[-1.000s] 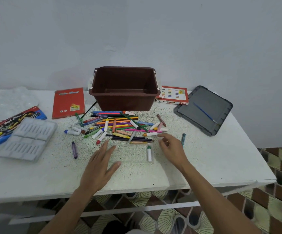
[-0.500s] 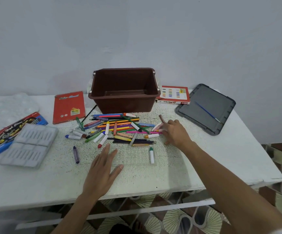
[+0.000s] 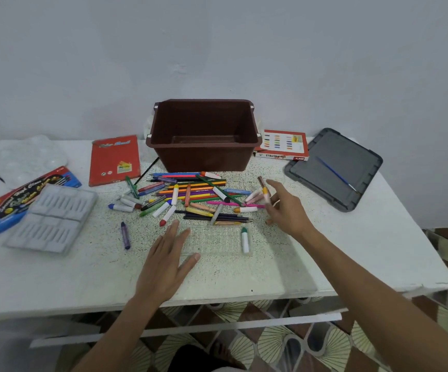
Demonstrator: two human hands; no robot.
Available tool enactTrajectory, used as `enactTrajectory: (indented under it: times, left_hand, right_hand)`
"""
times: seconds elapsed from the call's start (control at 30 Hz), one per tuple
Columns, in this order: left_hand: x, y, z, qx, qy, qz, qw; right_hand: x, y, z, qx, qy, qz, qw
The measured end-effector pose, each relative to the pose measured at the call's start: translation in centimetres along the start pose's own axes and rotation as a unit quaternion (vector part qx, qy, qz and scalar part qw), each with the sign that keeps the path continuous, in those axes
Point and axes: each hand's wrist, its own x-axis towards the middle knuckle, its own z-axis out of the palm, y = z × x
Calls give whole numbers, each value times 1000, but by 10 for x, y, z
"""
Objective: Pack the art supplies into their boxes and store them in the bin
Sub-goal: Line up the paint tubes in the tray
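White speckled table [image 3: 378, 237] carries it all: the dark brown plastic bin [image 3: 204, 157] stands open at the back, with the heap of coloured crayons and pencils [image 3: 190, 194] just before it. Nearest lies the clear plastic tray [image 3: 217, 245], one green-tipped crayon [image 3: 244, 238] inside. Left hand [image 3: 166, 261] presses flat, fingers straight, on its edge; right hand [image 3: 287, 210] pinches a yellow-tipped crayon [image 3: 265, 193] beside the heap.

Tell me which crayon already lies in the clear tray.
The green-tipped white crayon, at the tray's right end; the others lie outside it.
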Motion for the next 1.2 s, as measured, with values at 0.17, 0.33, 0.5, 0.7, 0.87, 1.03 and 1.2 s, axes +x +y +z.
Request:
enactTrajectory:
  times: [0.17, 0.33, 0.5, 0.7, 0.87, 1.03, 1.2]
  left_hand:
    - [-2, 1, -1, -16, 8, -6, 1000]
    - [-1, 0, 0, -7, 9, -3, 1000]
    - [0, -1, 1, 6, 2, -4, 1000]
    - [-1, -1, 0, 17, -5, -6, 1000]
    - [-1, 0, 0, 20, -9, -9, 1000]
    - [-1, -1, 0, 21, -16, -9, 1000]
    - [0, -1, 0, 22, -15, -13, 1000]
  right_hand:
    - [-33, -13, 24, 101, -50, 21, 993]
    - [-48, -18, 47, 54, -54, -4, 997]
    - [-45, -14, 50, -56, -56, -48, 996]
    - [-46, -8, 53, -76, -75, -70, 992]
    - [-49, -6, 58, -81, -79, -69, 991]
    - [-40, -8, 53, -81, -42, -85, 992]
    - [-15, -8, 46, -163, 13, -99, 981]
